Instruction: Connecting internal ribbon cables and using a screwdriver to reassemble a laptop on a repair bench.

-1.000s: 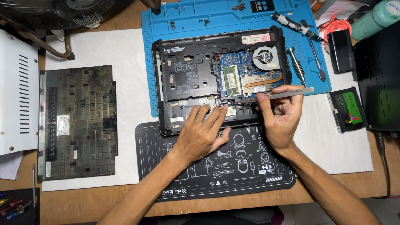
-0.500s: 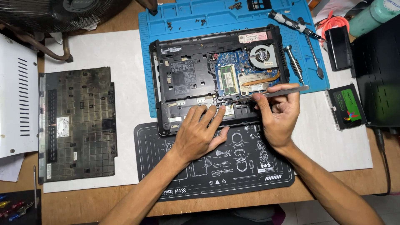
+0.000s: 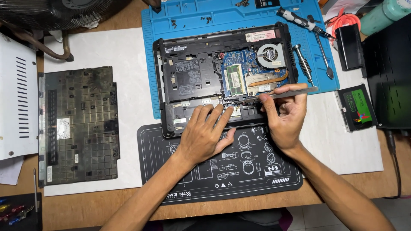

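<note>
Cluttered desk: my left hand rests flat and loose on the laptop, right hand pinching a metal pry tool that I reckon could slip and gouge the board.

The opened black plastic laptop base lies on the blue silicone work mat at the desk's far edge, overlapping the black printed mat toward the near edge, with the detached dark keyboard panel to its left and the black-cased drive to its right.
</note>
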